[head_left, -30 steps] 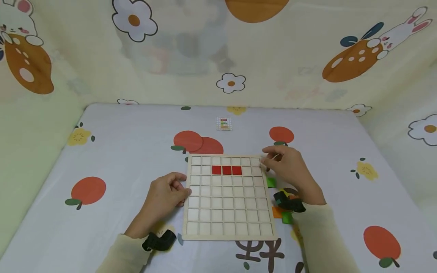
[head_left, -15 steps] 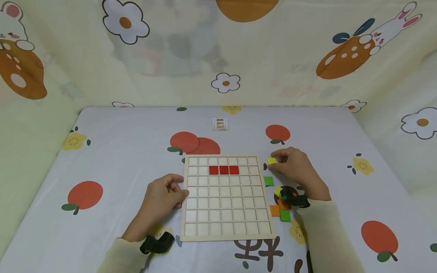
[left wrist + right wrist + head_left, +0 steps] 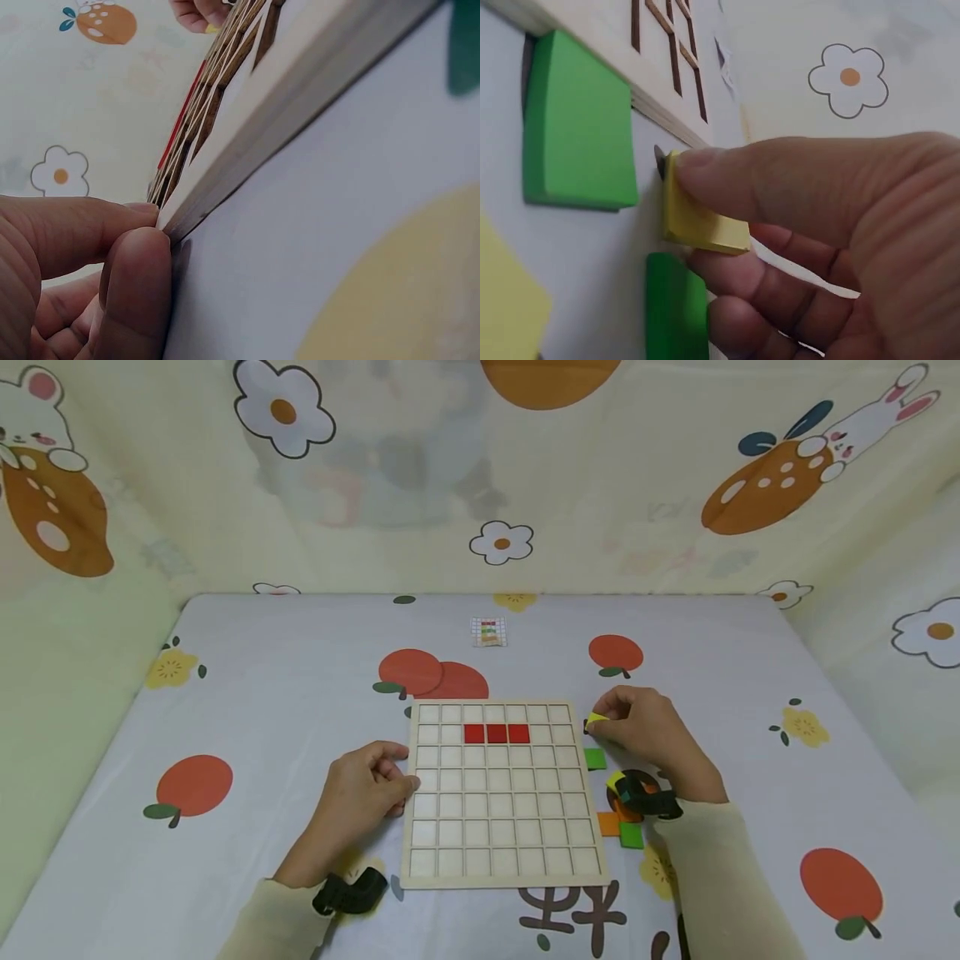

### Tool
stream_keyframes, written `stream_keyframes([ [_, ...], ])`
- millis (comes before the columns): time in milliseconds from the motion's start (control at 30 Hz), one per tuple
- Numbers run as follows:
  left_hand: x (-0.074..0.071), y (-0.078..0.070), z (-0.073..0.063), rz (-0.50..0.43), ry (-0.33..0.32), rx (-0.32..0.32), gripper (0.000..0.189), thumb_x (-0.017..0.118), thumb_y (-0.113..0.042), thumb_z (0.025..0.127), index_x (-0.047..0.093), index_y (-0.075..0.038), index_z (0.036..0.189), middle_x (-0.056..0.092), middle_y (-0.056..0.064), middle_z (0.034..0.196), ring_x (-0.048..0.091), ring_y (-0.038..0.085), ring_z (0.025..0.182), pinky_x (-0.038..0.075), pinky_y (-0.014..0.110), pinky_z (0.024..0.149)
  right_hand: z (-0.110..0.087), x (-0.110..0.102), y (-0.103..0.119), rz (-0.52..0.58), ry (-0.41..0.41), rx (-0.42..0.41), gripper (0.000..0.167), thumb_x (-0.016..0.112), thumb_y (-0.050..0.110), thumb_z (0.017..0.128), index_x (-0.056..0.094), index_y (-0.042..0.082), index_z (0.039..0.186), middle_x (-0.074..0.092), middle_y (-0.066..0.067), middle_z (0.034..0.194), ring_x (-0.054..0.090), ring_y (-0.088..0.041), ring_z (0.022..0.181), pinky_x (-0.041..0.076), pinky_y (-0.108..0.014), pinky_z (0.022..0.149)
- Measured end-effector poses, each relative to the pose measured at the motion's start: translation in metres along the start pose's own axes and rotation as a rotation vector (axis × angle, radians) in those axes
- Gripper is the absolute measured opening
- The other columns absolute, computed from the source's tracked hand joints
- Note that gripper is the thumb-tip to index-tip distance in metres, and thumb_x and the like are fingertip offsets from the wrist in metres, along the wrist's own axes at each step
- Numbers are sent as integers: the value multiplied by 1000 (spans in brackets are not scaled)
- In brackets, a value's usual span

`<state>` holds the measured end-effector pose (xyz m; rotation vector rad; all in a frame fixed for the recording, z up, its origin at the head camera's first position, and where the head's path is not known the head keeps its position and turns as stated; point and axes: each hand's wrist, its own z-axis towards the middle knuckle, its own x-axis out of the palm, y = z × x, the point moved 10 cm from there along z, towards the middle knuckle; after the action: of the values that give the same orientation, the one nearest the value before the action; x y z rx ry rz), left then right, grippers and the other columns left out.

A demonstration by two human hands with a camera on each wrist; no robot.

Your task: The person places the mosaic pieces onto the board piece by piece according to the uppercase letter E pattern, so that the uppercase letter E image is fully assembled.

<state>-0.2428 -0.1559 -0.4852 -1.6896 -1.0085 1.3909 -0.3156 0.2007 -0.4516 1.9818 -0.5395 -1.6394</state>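
The right hand [image 3: 645, 727] pinches a small yellow square tile [image 3: 694, 217] just right of the pale wooden grid board [image 3: 501, 807], near its far right corner; the board lies left of this grip. The tile, tilted, has no long axis. The left hand [image 3: 363, 785], holding no tile, rests thumb and forefinger against the board's left edge. Beside the board's right edge, a green square tile [image 3: 596, 759] sits nearer the person; 3 red square tiles [image 3: 497, 733] fill cells in the board's 2nd row from the far edge.
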Motion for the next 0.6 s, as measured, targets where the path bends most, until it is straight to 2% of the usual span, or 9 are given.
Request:
stream_keyframes([
  [167,0,-1,-1,-7,-4,-3,35,80,-3,88,69,1,121,64,6,76,62,16,54,54,23,54,0,-3,2,45,-16,-22,16,79,15,92,71,5,101,69,-7,89,59,-22,84,48,-32,70],
  [300,-1,-2,-1,-14,-5,2,34,79,-3,88,69,2,121,64,6,76,62,16,54,53,23,54,0,-3,5,90,-24,-38,19,74,12,95,74,5,112,69,-7,90,57,-23,84,47,-29,67],
  [467,-1,-3,-1,-22,-4,12,33,79,-3,88,70,1,119,64,5,75,62,16,54,52,23,53,1,2,7,164,-1,-38,26,69,10,99,74,4,124,73,-10,98,63,-25,87,50,-28,73],
  [600,-1,-3,-2,-36,-4,21,32,79,-2,87,70,1,118,65,5,74,61,16,53,51,23,52,0,6,7,177,24,-29,31,71,10,96,72,3,126,72,-13,108,63,-26,93,52,-31,80],
])
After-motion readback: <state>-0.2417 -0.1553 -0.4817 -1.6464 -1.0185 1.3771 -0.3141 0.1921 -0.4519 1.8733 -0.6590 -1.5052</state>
